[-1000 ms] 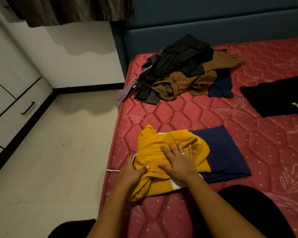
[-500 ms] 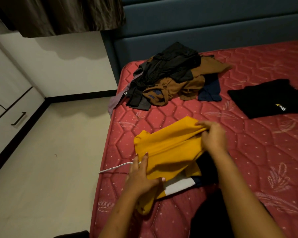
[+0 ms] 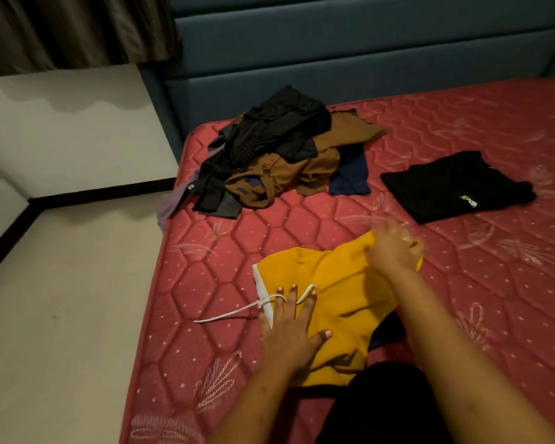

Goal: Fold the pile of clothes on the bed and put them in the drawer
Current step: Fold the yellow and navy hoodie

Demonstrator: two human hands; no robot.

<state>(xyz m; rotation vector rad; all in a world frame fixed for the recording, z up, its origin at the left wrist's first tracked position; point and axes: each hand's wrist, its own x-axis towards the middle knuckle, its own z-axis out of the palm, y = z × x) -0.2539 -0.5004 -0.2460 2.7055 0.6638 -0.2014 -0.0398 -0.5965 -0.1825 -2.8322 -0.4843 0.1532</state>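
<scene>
My left hand lies flat, fingers straight, pressing the yellow garment onto the mattress directly in front of me. My right hand is at the garment's far corner (too blurred to confirm any grip). Recommendation: anchor with the left, draw the fabric taut, and tuck the loose drawstring inside before creasing.

Person is wearing black legwear, lower centre of frame; forearms are showing bare, left hand showing short nails.
</scene>
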